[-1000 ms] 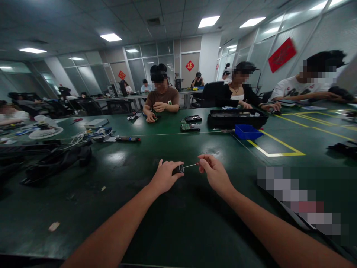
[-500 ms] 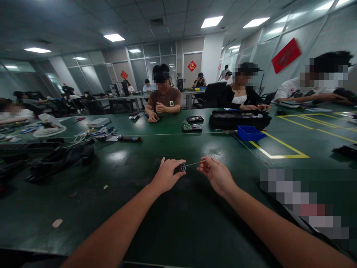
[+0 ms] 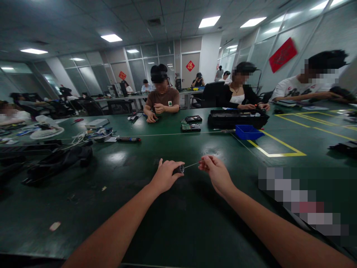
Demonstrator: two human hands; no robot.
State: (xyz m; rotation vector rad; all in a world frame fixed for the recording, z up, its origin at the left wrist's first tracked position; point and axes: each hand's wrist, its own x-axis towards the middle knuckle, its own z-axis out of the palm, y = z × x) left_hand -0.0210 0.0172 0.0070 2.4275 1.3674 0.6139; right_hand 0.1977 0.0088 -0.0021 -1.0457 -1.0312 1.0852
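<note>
Above the green table (image 3: 167,230), near the middle of the view, my left hand (image 3: 166,175) grips a small dark round part (image 3: 180,169) with a light rim between thumb and fingers. My right hand (image 3: 216,172), a little to the right, pinches the end of a thin metal rod (image 3: 192,165). The rod's far end reaches the rimmed face of the round part; whether it enters it cannot be made out. My left hand's palm side is hidden.
A blue bin (image 3: 248,132) and a long black housing (image 3: 238,119) lie at the back right, near circuit boards (image 3: 191,127). Black parts (image 3: 58,162) and cables (image 3: 80,137) lie left. People sit across the table; a hand (image 3: 152,117) works there.
The round part has turned slightly in my left hand, showing more of its dark side. The whole view has shifted a little, and both hands remain close together.
</note>
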